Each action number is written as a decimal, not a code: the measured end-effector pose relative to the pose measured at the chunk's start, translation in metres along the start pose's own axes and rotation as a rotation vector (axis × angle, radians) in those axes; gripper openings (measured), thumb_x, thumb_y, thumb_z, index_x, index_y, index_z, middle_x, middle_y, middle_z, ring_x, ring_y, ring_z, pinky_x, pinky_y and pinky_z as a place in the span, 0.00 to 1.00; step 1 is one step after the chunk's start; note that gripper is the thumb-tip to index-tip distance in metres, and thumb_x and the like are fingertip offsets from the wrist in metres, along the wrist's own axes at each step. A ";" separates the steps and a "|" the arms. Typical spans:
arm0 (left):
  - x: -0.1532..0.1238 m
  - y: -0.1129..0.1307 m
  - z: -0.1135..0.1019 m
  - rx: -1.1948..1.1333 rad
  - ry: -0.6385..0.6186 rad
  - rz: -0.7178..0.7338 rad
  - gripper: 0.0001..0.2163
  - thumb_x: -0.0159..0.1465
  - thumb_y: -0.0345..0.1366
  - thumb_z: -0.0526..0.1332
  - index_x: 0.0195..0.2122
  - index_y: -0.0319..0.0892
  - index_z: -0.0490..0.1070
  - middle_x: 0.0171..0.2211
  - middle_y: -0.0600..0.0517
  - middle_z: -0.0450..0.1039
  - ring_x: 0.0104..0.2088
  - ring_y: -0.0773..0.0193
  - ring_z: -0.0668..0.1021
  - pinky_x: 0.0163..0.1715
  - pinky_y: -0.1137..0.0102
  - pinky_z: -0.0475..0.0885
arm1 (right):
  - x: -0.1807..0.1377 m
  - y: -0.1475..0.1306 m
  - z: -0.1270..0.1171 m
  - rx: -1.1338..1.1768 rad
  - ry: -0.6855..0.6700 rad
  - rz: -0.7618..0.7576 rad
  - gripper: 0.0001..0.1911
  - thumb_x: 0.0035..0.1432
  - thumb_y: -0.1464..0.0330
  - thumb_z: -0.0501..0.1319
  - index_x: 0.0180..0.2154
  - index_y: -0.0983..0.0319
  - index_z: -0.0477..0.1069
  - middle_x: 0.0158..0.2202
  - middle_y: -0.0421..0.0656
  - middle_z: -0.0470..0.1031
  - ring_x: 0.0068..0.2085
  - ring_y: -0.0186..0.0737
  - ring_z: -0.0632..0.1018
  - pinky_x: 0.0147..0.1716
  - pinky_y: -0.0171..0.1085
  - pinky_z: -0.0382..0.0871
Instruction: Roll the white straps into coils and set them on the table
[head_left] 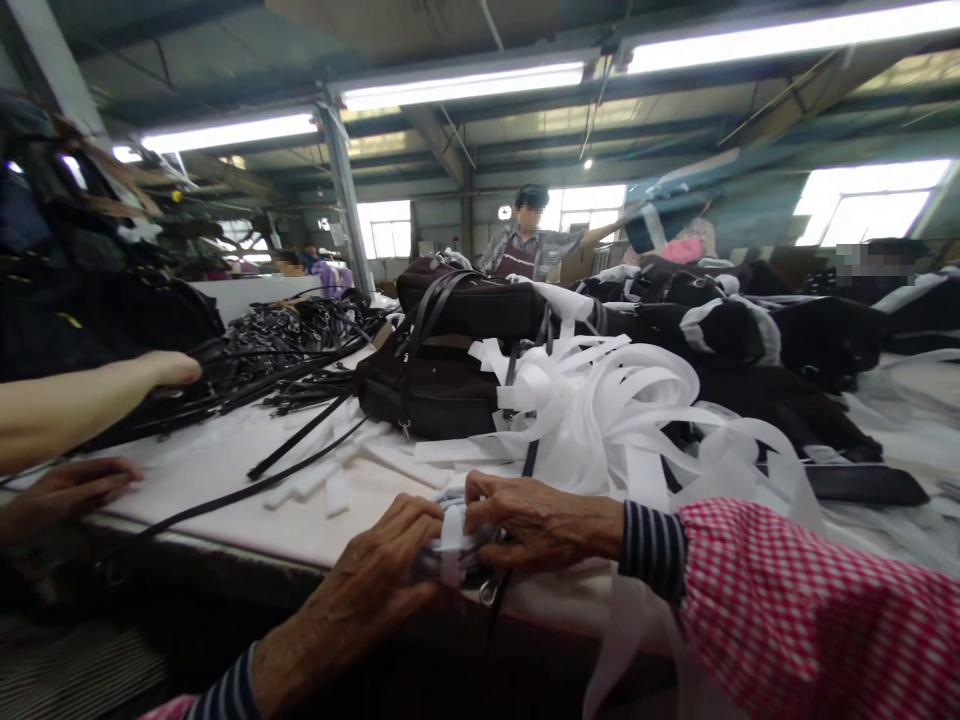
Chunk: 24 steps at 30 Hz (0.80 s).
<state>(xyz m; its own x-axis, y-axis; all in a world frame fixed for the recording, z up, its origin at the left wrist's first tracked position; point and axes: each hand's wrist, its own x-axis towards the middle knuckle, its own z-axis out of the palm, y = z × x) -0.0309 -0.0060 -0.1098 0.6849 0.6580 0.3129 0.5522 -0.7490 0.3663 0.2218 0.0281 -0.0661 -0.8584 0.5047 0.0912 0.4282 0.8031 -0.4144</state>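
At the near edge of the table my left hand [382,580] and my right hand [536,520] meet around a small bundle: a coiled dark strap wrapped in a white strip [452,545], with a metal clip [487,592] hanging below it. Both hands grip that bundle. Right behind my right hand lies a heap of loose white strips [607,410]. A dark bag [431,395] with long straps sits just beyond, and another dark bag [472,300] is stacked on it.
A co-worker's arm [82,400] and lower hand [67,490] reach in from the left toward a tangle of black straps [292,345]. More dark bags [787,340] fill the right of the white table [225,470]. People work at the back [529,245].
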 end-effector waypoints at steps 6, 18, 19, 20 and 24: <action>0.015 -0.001 -0.016 0.011 0.012 -0.034 0.06 0.62 0.28 0.65 0.36 0.43 0.68 0.41 0.51 0.72 0.44 0.57 0.74 0.44 0.65 0.70 | 0.008 0.004 -0.013 0.116 0.033 -0.003 0.07 0.57 0.73 0.68 0.40 0.63 0.77 0.39 0.40 0.65 0.39 0.38 0.70 0.39 0.35 0.63; 0.010 -0.051 -0.012 -0.109 0.167 0.099 0.19 0.62 0.45 0.70 0.53 0.48 0.74 0.55 0.46 0.75 0.56 0.50 0.75 0.59 0.61 0.70 | 0.012 0.014 -0.015 0.075 0.029 -0.067 0.14 0.49 0.76 0.71 0.40 0.62 0.75 0.39 0.40 0.65 0.40 0.38 0.69 0.39 0.34 0.64; 0.012 -0.051 -0.011 -0.098 0.179 0.080 0.19 0.62 0.45 0.70 0.52 0.47 0.75 0.54 0.45 0.76 0.55 0.50 0.76 0.58 0.61 0.70 | 0.012 0.015 -0.013 0.066 0.061 -0.078 0.13 0.51 0.75 0.71 0.39 0.62 0.75 0.39 0.40 0.65 0.40 0.38 0.69 0.39 0.34 0.64; 0.016 -0.050 -0.012 -0.091 0.180 0.042 0.17 0.61 0.45 0.71 0.49 0.46 0.76 0.52 0.45 0.76 0.54 0.49 0.76 0.56 0.62 0.70 | 0.012 0.016 -0.012 0.058 0.097 -0.083 0.11 0.52 0.75 0.70 0.39 0.62 0.74 0.40 0.40 0.65 0.40 0.38 0.69 0.39 0.34 0.63; 0.036 -0.044 -0.031 -0.230 0.029 -0.185 0.14 0.61 0.48 0.70 0.34 0.42 0.76 0.35 0.51 0.75 0.37 0.58 0.76 0.38 0.69 0.70 | 0.022 0.027 -0.020 0.127 0.158 -0.035 0.09 0.52 0.73 0.70 0.37 0.63 0.76 0.37 0.40 0.68 0.37 0.36 0.69 0.36 0.34 0.62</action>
<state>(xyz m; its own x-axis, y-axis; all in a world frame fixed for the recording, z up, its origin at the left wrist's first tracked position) -0.0450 0.0529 -0.0868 0.5668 0.7861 0.2465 0.5419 -0.5811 0.6072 0.2202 0.0666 -0.0571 -0.8129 0.5287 0.2442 0.3511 0.7795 -0.5188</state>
